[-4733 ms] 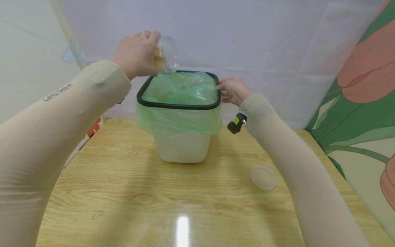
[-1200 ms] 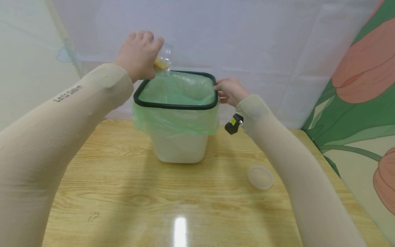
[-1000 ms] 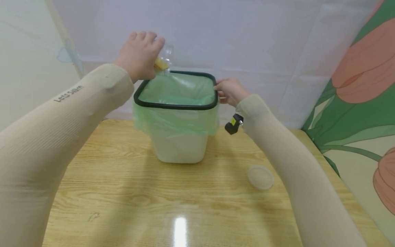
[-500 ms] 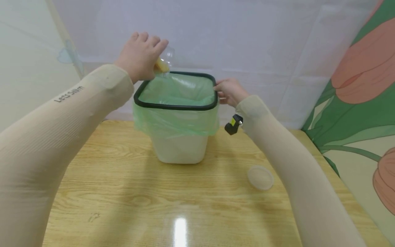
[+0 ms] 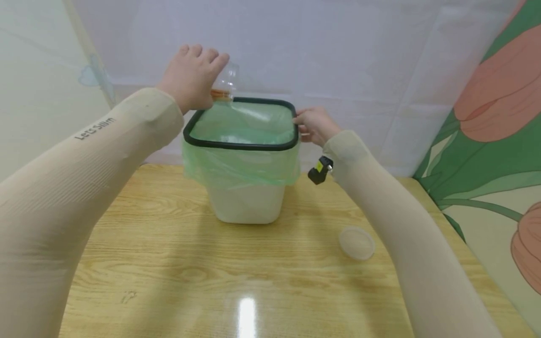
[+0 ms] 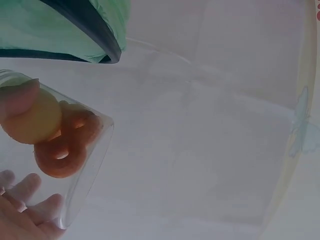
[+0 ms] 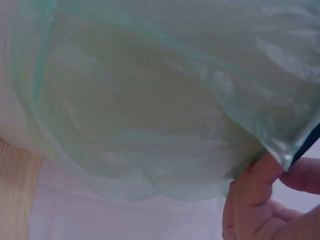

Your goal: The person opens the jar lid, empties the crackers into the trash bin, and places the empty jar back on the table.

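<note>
My left hand (image 5: 190, 77) grips a clear plastic jar (image 5: 230, 77), tipped on its side above the back left corner of the bin. The left wrist view shows a pale yellow round piece (image 6: 37, 120) and brown ring-shaped pieces (image 6: 61, 157) inside the jar, with the thumb and fingers on opposite sides. The white bin (image 5: 249, 204) stands upright, lined with a thin green bag (image 5: 241, 164) folded over its black rim (image 5: 243, 146). At the rim's right side, my right hand (image 5: 316, 124) pinches the bag and rim between thumb and fingers.
A round translucent lid (image 5: 357, 242) lies on the wooden table (image 5: 190, 263), right of the bin. White sheeting (image 5: 351, 61) hangs behind, close to the bin. A printed flower cloth (image 5: 498, 141) borders the right side. A small black device (image 5: 320, 170) sits on the right wrist.
The jar has turned and dipped slightly toward the bin, and brown pieces now show where yellow ones did. Inside the bin, the puffed-up bag has sunk. The right hand keeps its hold.
</note>
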